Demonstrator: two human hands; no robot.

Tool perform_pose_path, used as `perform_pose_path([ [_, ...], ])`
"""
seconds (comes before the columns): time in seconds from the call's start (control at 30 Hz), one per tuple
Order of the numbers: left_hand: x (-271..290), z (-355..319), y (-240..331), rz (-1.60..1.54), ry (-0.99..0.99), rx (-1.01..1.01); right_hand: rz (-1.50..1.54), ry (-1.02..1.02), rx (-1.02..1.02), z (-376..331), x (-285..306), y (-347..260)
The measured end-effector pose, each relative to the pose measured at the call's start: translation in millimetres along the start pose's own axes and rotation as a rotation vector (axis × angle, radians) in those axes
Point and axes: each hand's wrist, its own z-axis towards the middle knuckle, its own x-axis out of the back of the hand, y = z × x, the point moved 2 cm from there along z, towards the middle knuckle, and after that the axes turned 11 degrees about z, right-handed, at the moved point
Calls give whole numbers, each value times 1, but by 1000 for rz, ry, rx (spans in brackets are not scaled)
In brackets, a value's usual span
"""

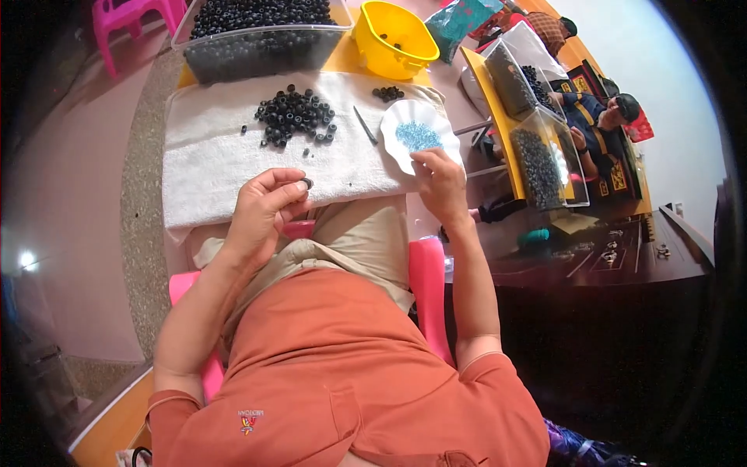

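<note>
My left hand (263,208) pinches one small black ring bead (307,184) between thumb and fingertips, just above the near edge of a white towel (210,156). A loose pile of black ring beads (296,115) lies farther back on the towel. My right hand (440,184) rests with its fingertips on the near rim of a white scalloped dish (401,152) that holds tiny light-blue beads (418,136). What the right fingers pinch, if anything, is too small to tell. A thin dark tool (364,124) lies between the bead pile and the dish.
A clear bin (261,47) full of black beads and a yellow bowl (389,39) stand at the back. A few more black beads (387,93) lie near the bowl. To the right another person (599,124) sits by more clear bins (537,163). A pink stool (428,288) is under me.
</note>
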Motion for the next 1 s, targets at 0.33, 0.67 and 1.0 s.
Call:
perform_pose_path([
  [0.33, 0, -1, 0, 16, 5, 16, -409, -260, -177, 16, -3, 12],
  [0.67, 1, 0, 0, 16, -5, 20, -366, -313, -191, 17, -7, 13],
  [1.0, 1, 0, -2, 31, -12, 44, -380, -302, -217, 28, -10, 13],
])
